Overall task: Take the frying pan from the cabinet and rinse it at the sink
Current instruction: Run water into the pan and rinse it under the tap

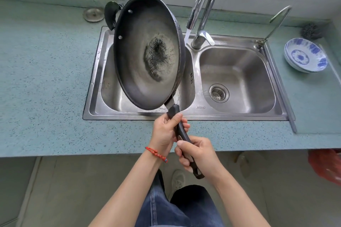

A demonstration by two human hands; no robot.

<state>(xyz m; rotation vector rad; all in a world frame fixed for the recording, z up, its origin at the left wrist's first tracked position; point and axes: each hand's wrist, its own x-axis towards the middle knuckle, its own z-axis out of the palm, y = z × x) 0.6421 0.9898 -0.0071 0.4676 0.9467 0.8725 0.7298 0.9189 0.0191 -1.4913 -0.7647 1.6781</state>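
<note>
In the head view, both hands gripped the long black handle of the frying pan (147,51): the left hand (166,131) nearer the pan, the right hand (197,155) near the handle's end. The pan hung tilted over the left basin of the sink (191,114), set in the tabletop (46,79). Water ran from the faucet (204,3) just beside the pan's rim.
</note>
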